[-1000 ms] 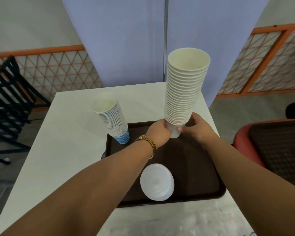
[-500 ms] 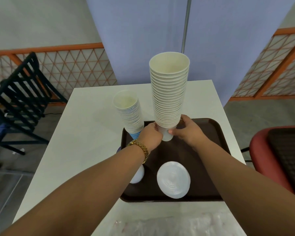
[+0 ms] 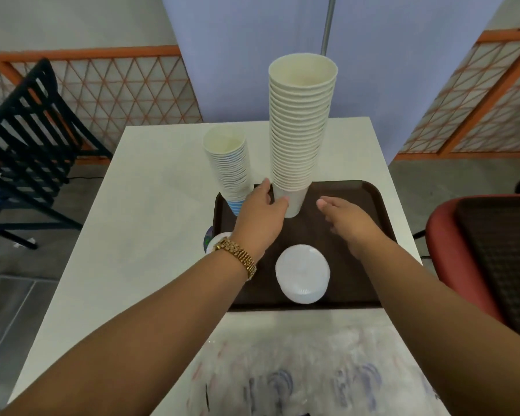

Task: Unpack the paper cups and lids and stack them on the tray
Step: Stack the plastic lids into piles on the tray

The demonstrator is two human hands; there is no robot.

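Observation:
A tall stack of cream paper cups [image 3: 299,130] stands upright on the dark brown tray [image 3: 364,205]. A shorter stack of blue-striped cups [image 3: 228,163] stands at the tray's back left corner. My left hand [image 3: 261,211] is open, its fingertips still touching the tall stack's bottom cup. My right hand [image 3: 342,217] is open and a little apart from that stack, on its right. A pile of white lids [image 3: 302,273] lies on the tray's near side. A second white lid pile [image 3: 215,240] is mostly hidden behind my left wrist.
The white table [image 3: 132,235] carries the tray. Crumpled clear plastic wrapping [image 3: 312,370] lies at the near edge. A red chair [image 3: 478,250] stands to the right, a black chair [image 3: 21,151] to the left. A blue partition [image 3: 252,55] stands behind the table.
Both hands held the base of the tall cup stack before. Now the right hand has let go and drawn back, and the left hand has opened with only fingertips on it.

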